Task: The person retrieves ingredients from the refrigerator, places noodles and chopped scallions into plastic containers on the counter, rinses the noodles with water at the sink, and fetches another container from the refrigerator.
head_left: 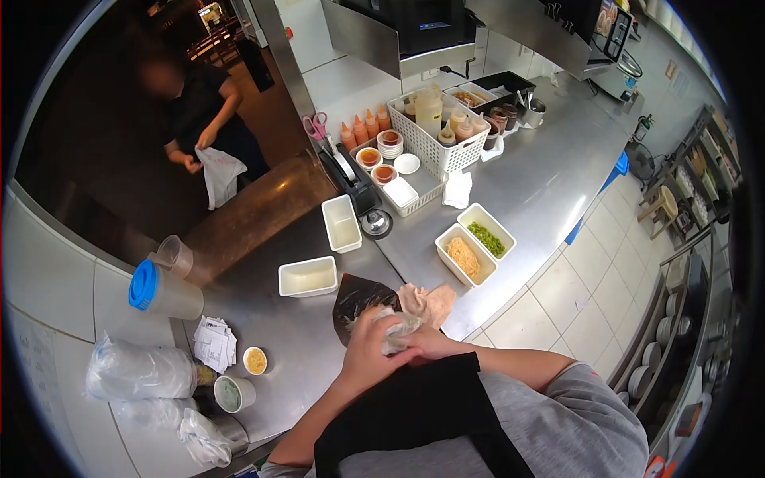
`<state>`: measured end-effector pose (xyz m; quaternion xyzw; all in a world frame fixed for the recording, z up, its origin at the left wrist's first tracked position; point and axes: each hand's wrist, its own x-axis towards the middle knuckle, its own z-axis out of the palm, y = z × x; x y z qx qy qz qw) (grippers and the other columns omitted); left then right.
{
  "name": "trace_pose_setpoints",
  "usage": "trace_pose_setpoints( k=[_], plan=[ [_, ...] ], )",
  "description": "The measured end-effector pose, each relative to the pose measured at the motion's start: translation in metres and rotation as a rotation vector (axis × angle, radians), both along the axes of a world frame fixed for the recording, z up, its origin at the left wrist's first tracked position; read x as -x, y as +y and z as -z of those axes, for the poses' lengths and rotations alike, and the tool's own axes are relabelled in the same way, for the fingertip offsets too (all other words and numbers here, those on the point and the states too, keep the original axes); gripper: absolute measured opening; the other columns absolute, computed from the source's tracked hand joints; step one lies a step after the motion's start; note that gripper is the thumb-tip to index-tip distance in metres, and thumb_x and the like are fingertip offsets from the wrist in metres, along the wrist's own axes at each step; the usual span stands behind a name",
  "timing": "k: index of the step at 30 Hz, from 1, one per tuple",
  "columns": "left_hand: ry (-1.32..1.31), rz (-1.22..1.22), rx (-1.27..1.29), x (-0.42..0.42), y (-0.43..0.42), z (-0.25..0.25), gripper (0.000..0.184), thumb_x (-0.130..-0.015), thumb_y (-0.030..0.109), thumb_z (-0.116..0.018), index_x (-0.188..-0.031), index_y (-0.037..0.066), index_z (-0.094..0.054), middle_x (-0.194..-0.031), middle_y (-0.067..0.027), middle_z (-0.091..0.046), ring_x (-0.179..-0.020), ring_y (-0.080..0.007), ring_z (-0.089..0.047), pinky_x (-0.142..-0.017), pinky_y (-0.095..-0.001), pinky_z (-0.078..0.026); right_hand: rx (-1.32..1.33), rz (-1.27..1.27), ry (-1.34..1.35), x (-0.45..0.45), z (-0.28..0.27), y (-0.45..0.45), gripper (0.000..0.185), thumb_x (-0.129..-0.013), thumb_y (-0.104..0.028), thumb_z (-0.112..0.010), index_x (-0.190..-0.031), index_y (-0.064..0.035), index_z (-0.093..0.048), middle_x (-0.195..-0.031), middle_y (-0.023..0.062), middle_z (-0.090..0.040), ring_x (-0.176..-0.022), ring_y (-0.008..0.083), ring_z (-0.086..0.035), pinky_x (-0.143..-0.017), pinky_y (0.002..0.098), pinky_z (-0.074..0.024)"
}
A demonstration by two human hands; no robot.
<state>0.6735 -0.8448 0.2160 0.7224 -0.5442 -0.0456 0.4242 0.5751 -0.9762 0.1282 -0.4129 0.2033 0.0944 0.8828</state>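
Both hands are close together at the counter's near edge. My left hand (373, 348) is closed on a crumpled clear plastic bag (401, 333). Against the same bag, from the right, is my right hand (431, 344), its fingers partly hidden behind the bag and the left hand. A black plastic bag (362, 301) lies just beyond my left hand, and a pinkish cloth (428, 304) lies beyond my right. Ahead on the right, one white container holds shredded yellowish food (462, 259) and another holds chopped greens (485, 239). What the clear bag contains is not clear.
Two white containers (308, 277) (342, 224) stand ahead-left, near a bell (376, 224). A blue-lidded pitcher (165, 291), papers (214, 343), cups and bagged items are left. Baskets of sauces (439, 151) stand farther back. Beyond the opening, a person (209, 119) holds a white bag.
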Motion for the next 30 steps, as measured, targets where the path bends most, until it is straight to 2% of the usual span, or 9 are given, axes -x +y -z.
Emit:
trace_pose_setpoints(
  k=[1,2,5,15,19,21,23,27,30],
  plan=[
    [0.089,-0.037,0.013,-0.001,-0.001,-0.001,0.048,-0.064,0.023,-0.089,-0.098,0.006,-0.059,-0.107,-0.0165,-0.056,-0.102,-0.0349,-0.058,-0.085,-0.0430,-0.049,0.081,-0.030,-0.060,-0.001,0.004,0.004,0.027,-0.094,-0.015,-0.061,-0.118,-0.0060,-0.057,-0.107,0.0060,-0.064,-0.089,0.0136,-0.063,-0.076,0.0272,-0.0540],
    [0.093,-0.056,0.115,-0.002,-0.003,-0.002,0.035,-0.068,0.018,-0.086,-0.086,0.005,-0.059,-0.090,-0.0114,-0.058,-0.080,-0.0278,-0.061,-0.070,-0.0352,-0.050,-0.185,-0.002,-0.178,-0.003,0.009,0.012,0.024,-0.095,-0.016,-0.060,-0.117,-0.0087,-0.058,-0.110,0.0052,-0.063,-0.094,0.0128,-0.062,-0.078,0.0285,-0.0519],
    [0.184,-0.099,0.128,-0.006,-0.002,0.002,0.024,-0.074,0.012,-0.080,-0.076,0.004,-0.057,-0.079,-0.0087,-0.055,-0.070,-0.0271,-0.058,-0.063,-0.0348,-0.047,-0.385,-0.138,-0.127,0.001,-0.018,0.003,0.024,-0.097,-0.018,-0.059,-0.119,-0.0097,-0.057,-0.117,0.0042,-0.061,-0.106,0.0133,-0.058,-0.085,0.0317,-0.0501],
    [0.505,-0.358,0.290,-0.039,0.028,0.031,0.025,-0.081,-0.005,-0.061,-0.071,0.006,-0.042,-0.071,-0.0049,-0.042,-0.063,-0.0143,-0.044,-0.060,-0.0289,-0.038,-0.290,-0.106,-0.079,0.014,-0.066,-0.017,0.040,-0.101,-0.023,-0.053,-0.139,-0.0111,-0.047,-0.133,0.0027,-0.056,-0.115,0.0151,-0.055,-0.090,0.0313,-0.0475],
    [0.731,-0.467,0.335,-0.039,0.048,0.025,0.017,-0.079,-0.010,-0.054,-0.084,0.006,-0.051,-0.084,-0.0061,-0.045,-0.075,-0.0169,-0.048,-0.072,-0.0276,-0.042,0.092,0.060,-0.079,0.035,-0.057,-0.038,0.036,-0.101,-0.020,-0.052,-0.135,-0.0087,-0.052,-0.126,0.0029,-0.061,-0.108,0.0142,-0.059,-0.090,0.0293,-0.0473],
    [0.309,-0.415,0.084,-0.034,0.054,0.028,0.027,-0.075,-0.011,-0.053,-0.096,0.004,-0.061,-0.089,-0.0082,-0.051,-0.083,-0.0230,-0.054,-0.082,-0.0319,-0.045,0.567,0.291,-0.156,0.045,-0.045,-0.052,0.027,-0.096,-0.011,-0.056,-0.123,-0.0075,-0.060,-0.117,0.0037,-0.064,-0.100,0.0145,-0.061,-0.087,0.0279,-0.0475],
    [0.227,-0.325,0.023,-0.030,0.063,0.045,0.038,-0.074,-0.009,-0.051,-0.106,0.005,-0.066,-0.099,-0.0122,-0.059,-0.097,-0.0276,-0.058,-0.092,-0.0356,-0.045,0.842,0.384,-0.107,0.055,-0.051,-0.064,0.026,-0.093,-0.007,-0.058,-0.118,-0.0066,-0.062,-0.111,0.0050,-0.065,-0.096,0.0157,-0.061,-0.086,0.0277,-0.0474],
    [0.484,-0.049,-0.062,-0.019,0.066,0.069,0.030,-0.084,-0.003,-0.050,-0.108,0.004,-0.067,-0.097,-0.0114,-0.066,-0.096,-0.0229,-0.063,-0.088,-0.0326,-0.048,1.759,0.429,-0.055,0.068,-0.061,-0.093,0.032,-0.081,-0.009,-0.070,-0.113,-0.0073,-0.065,-0.109,0.0104,-0.061,-0.100,0.0287,-0.059,-0.084,0.0376,-0.0483],
    [0.883,-0.078,-0.261,-0.009,0.061,0.047,0.022,-0.091,0.005,-0.058,-0.111,0.006,-0.067,-0.087,-0.0078,-0.065,-0.083,-0.0148,-0.062,-0.081,-0.0279,-0.049,1.884,0.239,0.108,0.076,-0.053,-0.098,0.035,-0.079,-0.010,-0.072,-0.114,-0.0097,-0.065,-0.114,0.0112,-0.057,-0.103,0.0304,-0.056,-0.087,0.0401,-0.0484]
  ],
)
